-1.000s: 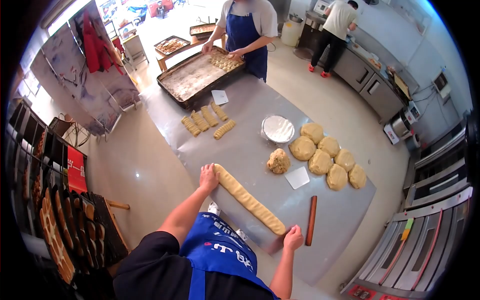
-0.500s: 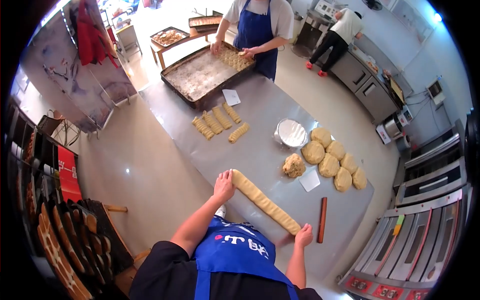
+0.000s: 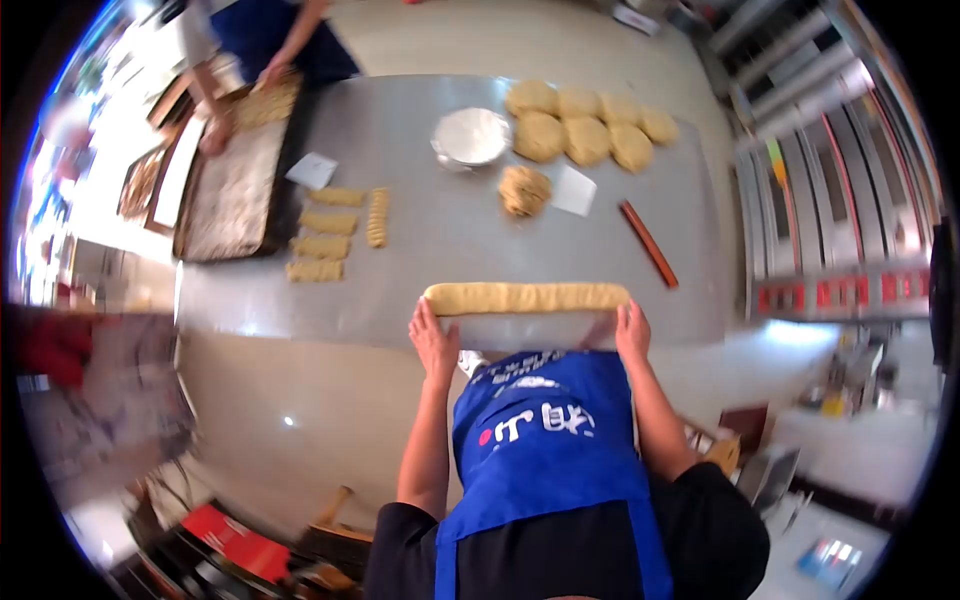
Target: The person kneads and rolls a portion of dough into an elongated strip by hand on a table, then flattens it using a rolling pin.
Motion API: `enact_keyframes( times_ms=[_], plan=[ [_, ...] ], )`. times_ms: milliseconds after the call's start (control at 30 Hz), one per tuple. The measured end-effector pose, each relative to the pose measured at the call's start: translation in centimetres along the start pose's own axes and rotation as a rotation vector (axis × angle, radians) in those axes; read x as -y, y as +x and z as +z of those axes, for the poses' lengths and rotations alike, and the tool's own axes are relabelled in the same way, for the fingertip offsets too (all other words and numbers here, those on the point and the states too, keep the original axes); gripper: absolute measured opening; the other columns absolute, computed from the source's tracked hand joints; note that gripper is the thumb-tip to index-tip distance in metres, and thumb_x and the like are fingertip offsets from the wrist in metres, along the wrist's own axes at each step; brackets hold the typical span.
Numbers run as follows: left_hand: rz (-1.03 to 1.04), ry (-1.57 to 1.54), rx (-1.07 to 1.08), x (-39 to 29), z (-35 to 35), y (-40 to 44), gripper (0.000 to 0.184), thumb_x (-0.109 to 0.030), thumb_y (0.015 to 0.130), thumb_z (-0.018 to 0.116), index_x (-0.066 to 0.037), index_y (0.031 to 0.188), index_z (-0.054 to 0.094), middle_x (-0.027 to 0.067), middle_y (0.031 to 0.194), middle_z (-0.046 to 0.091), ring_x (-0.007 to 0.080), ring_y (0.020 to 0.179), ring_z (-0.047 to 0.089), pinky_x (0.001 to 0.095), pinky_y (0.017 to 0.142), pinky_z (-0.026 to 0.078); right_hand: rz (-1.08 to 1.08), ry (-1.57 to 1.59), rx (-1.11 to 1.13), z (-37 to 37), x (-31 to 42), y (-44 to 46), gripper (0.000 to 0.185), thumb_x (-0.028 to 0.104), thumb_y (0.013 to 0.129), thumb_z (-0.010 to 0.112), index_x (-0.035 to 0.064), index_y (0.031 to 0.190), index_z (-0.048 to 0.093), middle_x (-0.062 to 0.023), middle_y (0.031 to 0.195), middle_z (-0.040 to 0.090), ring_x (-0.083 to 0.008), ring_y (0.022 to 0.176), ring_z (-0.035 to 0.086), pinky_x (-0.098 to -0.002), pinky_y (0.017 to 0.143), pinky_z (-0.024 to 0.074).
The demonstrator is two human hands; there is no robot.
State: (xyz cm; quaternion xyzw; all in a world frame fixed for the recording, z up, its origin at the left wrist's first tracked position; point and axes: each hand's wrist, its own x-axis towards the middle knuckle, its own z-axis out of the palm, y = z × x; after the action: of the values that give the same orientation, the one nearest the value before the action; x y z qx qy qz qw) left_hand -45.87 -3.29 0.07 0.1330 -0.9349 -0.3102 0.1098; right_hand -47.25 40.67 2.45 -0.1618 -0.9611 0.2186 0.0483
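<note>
A long pale dough log [image 3: 525,297] lies crosswise near the front edge of the steel table. My left hand [image 3: 433,342] holds its left end, fingers against the tip and thumb on the near side. At the opposite end, my right hand [image 3: 632,332] grips the dough with fingertips at the tip. Beyond the log sit a rough, crumbly dough lump [image 3: 525,191] and a white scraper [image 3: 573,191]. A reddish-brown rolling pin [image 3: 648,244] rests to the right.
Several dough rounds [image 3: 587,141] sit at the back beside a bowl of white powder [image 3: 471,137]. Several ridged dough strips [image 3: 327,222] and another white scraper [image 3: 312,170] lie left. A co-worker's hand [image 3: 217,133] is over a large baking tray [image 3: 228,205]. Ovens [image 3: 830,190] stand right.
My view has swung round and tilted down, so the log appears level instead of slanting. Both hands stay at its ends. The co-worker's hand has shifted over the tray.
</note>
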Motion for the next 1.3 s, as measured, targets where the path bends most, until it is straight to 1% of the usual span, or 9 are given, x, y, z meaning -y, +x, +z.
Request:
enact_keyframes(
  times_ms=[233,300,367,533,767,867,1033,1067,1300],
  plan=[
    [-0.112,-0.383,0.065,1.6,-0.3,1.5,0.067,-0.013,0.096,0.077,0.001,0.156,0.049,0.0212,0.143,0.06,0.0419,0.132,0.053,0.0536,0.118,0.039,0.055,0.021,0.062,-1.1,-2.2,-2.6,0.046,0.029,0.103,0.07,0.0025,0.14,0.064,-0.022,0.13,0.074,-0.0382,0.118,0.073,-0.0483,0.101,0.0572],
    [-0.191,-0.253,-0.144,0.2,0.4,1.8,0.059,-0.013,0.1,0.074,0.0,0.153,0.051,0.0187,0.142,0.061,0.0401,0.132,0.054,0.0534,0.118,0.038,0.061,0.048,0.112,-1.7,-2.4,-3.1,0.043,0.026,0.102,0.072,0.0022,0.138,0.065,-0.0216,0.129,0.074,-0.0376,0.117,0.073,-0.0474,0.099,0.058],
    [-0.025,-0.038,-0.193,-3.1,1.2,2.2,0.058,-0.012,0.096,0.077,-0.001,0.149,0.055,0.0179,0.141,0.063,0.0386,0.134,0.054,0.0527,0.118,0.038,0.052,0.073,0.133,-2.1,-2.5,-3.3,0.038,0.021,0.1,0.073,0.0039,0.133,0.068,-0.0196,0.125,0.075,-0.0385,0.113,0.073,-0.0486,0.097,0.0581],
    [0.366,-0.276,0.072,-12.8,7.9,1.2,0.054,-0.01,0.089,0.081,-0.003,0.14,0.065,0.0194,0.141,0.065,0.0402,0.136,0.058,0.0521,0.119,0.042,0.056,-0.044,0.201,-3.5,-2.1,-0.6,0.031,0.024,0.1,0.07,0.0085,0.127,0.07,-0.0148,0.103,0.08,-0.0376,0.1,0.076,-0.0494,0.087,0.0595],
    [0.699,0.028,0.568,-23.4,15.9,-1.4,0.095,-0.031,0.085,0.085,-0.005,0.165,0.04,0.0237,0.17,0.038,0.0411,0.162,0.029,0.0552,0.135,0.019,-0.17,0.247,0.062,0.3,-6.1,4.9,0.02,0.02,0.101,0.067,0.0064,0.116,0.069,-0.0203,0.101,0.071,-0.0438,0.096,0.069,-0.0544,0.083,0.0551],
    [0.619,0.168,0.565,-25.1,18.1,-1.5,0.104,-0.04,0.079,0.091,-0.004,0.163,0.041,0.0213,0.16,0.048,0.0385,0.155,0.038,0.0544,0.132,0.025,-0.26,0.314,0.122,0.6,-6.4,6.8,0.019,0.01,0.097,0.072,0.0059,0.115,0.069,-0.0193,0.1,0.07,-0.0434,0.095,0.068,-0.0532,0.082,0.0556],
    [0.427,0.296,0.585,-28.6,19.1,-1.2,0.112,-0.049,0.068,0.096,-0.004,0.158,0.046,0.0178,0.142,0.056,0.0355,0.142,0.047,0.0559,0.128,0.03,-0.168,0.493,0.415,-1.1,-7.2,9.7,0.019,0.015,0.094,0.08,0.0064,0.109,0.071,-0.0114,0.084,0.074,-0.0301,0.076,0.073,-0.042,0.07,0.0572],
    [0.471,0.392,0.589,-29.2,19.1,-1.5,0.112,-0.05,0.066,0.096,-0.003,0.156,0.048,0.0178,0.139,0.057,0.0368,0.14,0.048,0.0572,0.126,0.031,-0.232,0.475,0.413,-0.8,-7.5,10.2,0.018,0.011,0.095,0.08,0.0025,0.109,0.072,-0.0084,0.079,0.074,-0.019,0.07,0.072,-0.0347,0.066,0.0571],
    [0.421,0.452,0.517,-30.2,19.7,-1.9,0.105,-0.056,0.065,0.095,-0.003,0.147,0.055,0.0165,0.133,0.059,0.0366,0.134,0.051,0.0563,0.122,0.034,-0.025,0.57,0.624,0.3,-8.3,12.3,0.013,0.011,0.1,0.078,-0.0001,0.104,0.072,-0.0072,0.08,0.076,-0.0136,0.062,0.071,-0.0299,0.056,0.0566]
  ],
)
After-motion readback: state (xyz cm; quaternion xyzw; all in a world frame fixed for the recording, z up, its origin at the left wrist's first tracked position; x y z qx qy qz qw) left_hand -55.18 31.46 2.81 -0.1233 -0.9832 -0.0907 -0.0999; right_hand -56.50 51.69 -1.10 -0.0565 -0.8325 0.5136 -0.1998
